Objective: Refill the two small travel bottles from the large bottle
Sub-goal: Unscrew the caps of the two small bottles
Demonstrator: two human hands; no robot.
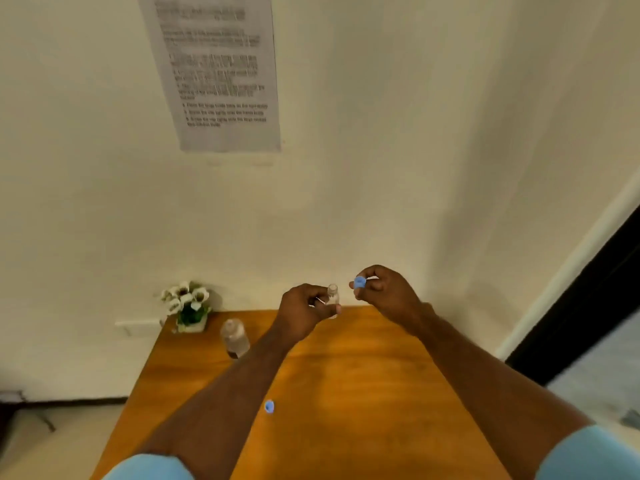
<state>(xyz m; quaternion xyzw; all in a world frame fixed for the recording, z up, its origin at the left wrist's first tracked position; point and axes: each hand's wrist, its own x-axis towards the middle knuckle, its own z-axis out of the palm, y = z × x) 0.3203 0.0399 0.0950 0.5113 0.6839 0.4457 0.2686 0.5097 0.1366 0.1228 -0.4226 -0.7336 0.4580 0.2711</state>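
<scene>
Loose cap (269, 406) lies near on table (363, 393). Large bottle (235, 338) stands far left, seemingly uncapped. Left hand (304, 315) grips small bottle (332, 299) mid-body; right hand (381, 289) pinches cap (360, 282). Light, slick plastic: hold the body, not the neck.

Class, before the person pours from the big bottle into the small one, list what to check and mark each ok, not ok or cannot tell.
1. Small bottle uncapped: ok.
2. Left hand holds it upright: ok.
3. Right hand free to lift the large bottle: not ok, it pinches a blue cap.
4. Large bottle open: cannot tell, blurred.
5. Second blue cap lies on the table: ok.
</scene>
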